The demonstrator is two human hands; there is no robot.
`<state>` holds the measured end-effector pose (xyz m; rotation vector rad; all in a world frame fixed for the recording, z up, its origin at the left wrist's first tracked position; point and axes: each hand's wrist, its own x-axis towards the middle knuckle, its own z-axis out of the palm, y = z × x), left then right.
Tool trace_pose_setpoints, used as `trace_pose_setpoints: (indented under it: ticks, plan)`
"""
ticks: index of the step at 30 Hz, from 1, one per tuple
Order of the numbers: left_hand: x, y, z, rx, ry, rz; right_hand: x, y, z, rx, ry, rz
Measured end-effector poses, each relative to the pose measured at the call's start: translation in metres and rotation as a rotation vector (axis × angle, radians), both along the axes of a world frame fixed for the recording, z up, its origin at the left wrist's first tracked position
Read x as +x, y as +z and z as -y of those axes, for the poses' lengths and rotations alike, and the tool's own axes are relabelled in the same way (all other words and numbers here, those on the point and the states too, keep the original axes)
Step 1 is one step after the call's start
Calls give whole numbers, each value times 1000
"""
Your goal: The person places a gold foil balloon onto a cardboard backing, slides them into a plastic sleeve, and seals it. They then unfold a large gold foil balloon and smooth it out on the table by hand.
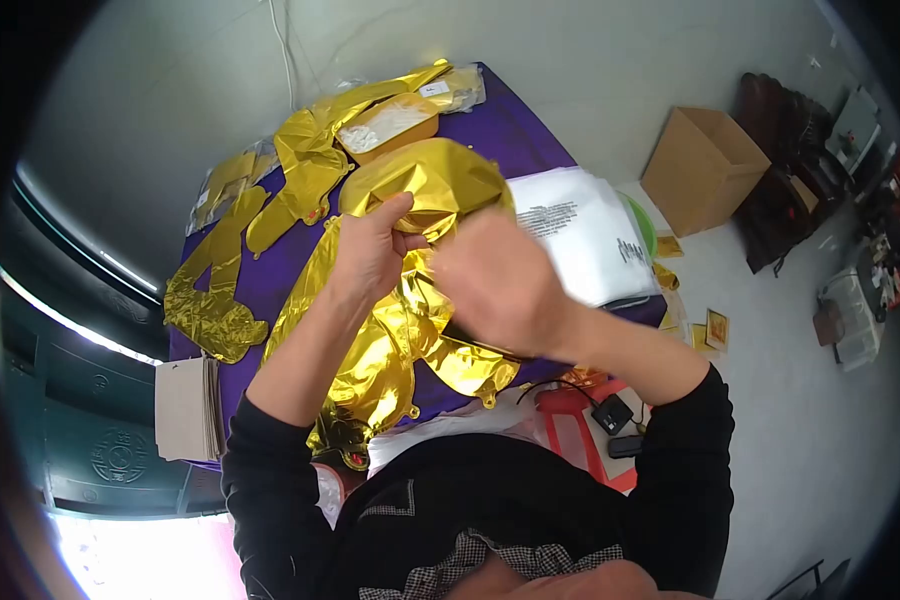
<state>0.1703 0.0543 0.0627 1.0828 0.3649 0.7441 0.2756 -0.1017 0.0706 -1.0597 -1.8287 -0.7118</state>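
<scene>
My left hand (372,248) is closed, thumb up, on a gold foil balloon (425,175) whose puffed part bulges just beyond it. My right hand (500,285) is smeared by motion beside the same balloon, on its right; whether its fingers grip anything does not show. Below both hands, more shiny gold foil (375,355) spreads in crumpled folds toward my body. At the left lies a flat gold foil balloon (215,315) shaped like a letter, and another gold foil piece (305,165) lies farther back.
A purple cloth (525,115) covers the table. At the back stands a yellow basket (410,128) with white bits inside. White printed plastic bags (580,250) lie at the right. A grey cardboard stack (188,410) sits at the left edge, and an open carton (700,175) stands beyond on the right.
</scene>
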Motion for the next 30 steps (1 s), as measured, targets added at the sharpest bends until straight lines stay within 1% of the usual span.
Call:
trace_pose_setpoints:
  ticks: [1,2,3,4,5,7,8,10,11,13,14,15,17,18,20,22,23,25,26,28,29,30]
  plan:
    - [-1,7,6,5,-71,63,15,14,-4,-16,-71,-87]
    - [-2,11,7,18,-148,85,28,25,-9,-26,-127,-235]
    - [-1,16,12,15,-149,83,43,34,-15,-38,-217,-249]
    - [1,22,17,46,-155,95,59,36,-21,-105,-286,-307]
    - [3,27,24,76,-161,105,73,46,-19,-327,-311,-348]
    - [7,36,33,74,-177,96,86,67,-15,-824,6,-775]
    - [11,39,34,101,-217,78,91,76,-11,-828,1,-784]
    - [21,48,41,152,-299,62,96,92,0,-982,58,-904]
    - [25,54,46,144,-304,61,96,96,4,-986,52,-910]
    - [31,61,56,262,-323,39,96,100,12,-689,52,-860]
    - [33,63,58,294,-349,52,96,103,16,-638,87,-852]
    - [34,66,63,322,-333,38,98,104,21,-641,82,-855]
    - [37,68,69,312,-324,93,104,108,29,-652,3,-771]
    - [38,68,70,311,-326,96,108,105,30,-657,32,-794]
    - [39,69,70,187,-364,182,110,100,29,-679,40,-834]
    - [42,64,69,177,-319,158,113,96,24,-698,89,-884]
    - [44,60,67,162,-279,130,115,93,22,-696,105,-863]
    - [46,54,62,155,-255,161,118,87,15,-708,51,-925]
    - [46,53,59,136,-234,146,120,83,10,-709,72,-901]
    - [45,49,52,120,-181,137,126,76,2,-670,42,-939]
    - [43,47,46,75,-186,136,131,77,0,-675,59,-924]
    - [39,46,41,87,-158,125,138,79,-2,-657,-89,-922]
